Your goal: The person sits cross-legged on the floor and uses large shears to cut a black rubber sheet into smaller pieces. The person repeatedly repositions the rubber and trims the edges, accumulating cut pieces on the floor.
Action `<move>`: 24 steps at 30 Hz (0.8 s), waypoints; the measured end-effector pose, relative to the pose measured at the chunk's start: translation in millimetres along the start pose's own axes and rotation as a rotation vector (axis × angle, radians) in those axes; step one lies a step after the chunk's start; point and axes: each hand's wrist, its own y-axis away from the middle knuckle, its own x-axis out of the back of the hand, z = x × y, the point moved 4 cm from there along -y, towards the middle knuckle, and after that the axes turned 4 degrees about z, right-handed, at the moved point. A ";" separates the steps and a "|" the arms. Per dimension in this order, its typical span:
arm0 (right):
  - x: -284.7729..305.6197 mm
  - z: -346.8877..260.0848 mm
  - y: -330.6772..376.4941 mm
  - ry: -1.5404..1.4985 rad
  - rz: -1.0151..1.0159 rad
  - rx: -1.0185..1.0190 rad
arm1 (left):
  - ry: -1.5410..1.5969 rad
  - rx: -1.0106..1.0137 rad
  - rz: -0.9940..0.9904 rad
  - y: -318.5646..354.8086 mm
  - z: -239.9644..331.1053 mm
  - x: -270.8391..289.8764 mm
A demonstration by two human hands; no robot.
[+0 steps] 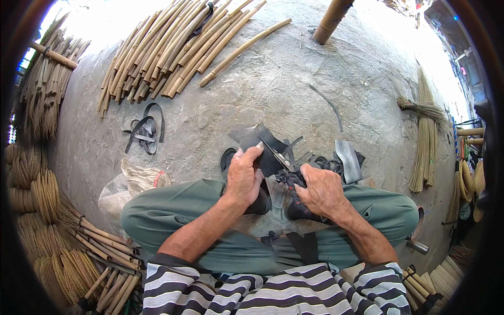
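My left hand pinches the edge of a dark rubber sheet between thumb and fingers, out in front of my crossed legs. My right hand is closed around the dark, wrapped handles of a pair of scissors. Their blades point away and to the left, up against the sheet. How far the blades are apart I cannot tell. Black scraps and strips lie on the ground just past my right hand, beside a flat grey rubber piece. Another black strip rests across my lap.
Bamboo poles are piled at the far left, with a loose tangle of black strips nearer me. A whitish sack sits by my left knee. Broom-like bundles lie at right; coiled fibre bundles are stacked at left. A thick post stands ahead.
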 end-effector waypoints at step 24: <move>7.0 -6.6 -1.5 0.050 0.146 0.094 | -0.126 -0.086 -0.035 6.3 0.1 -5.2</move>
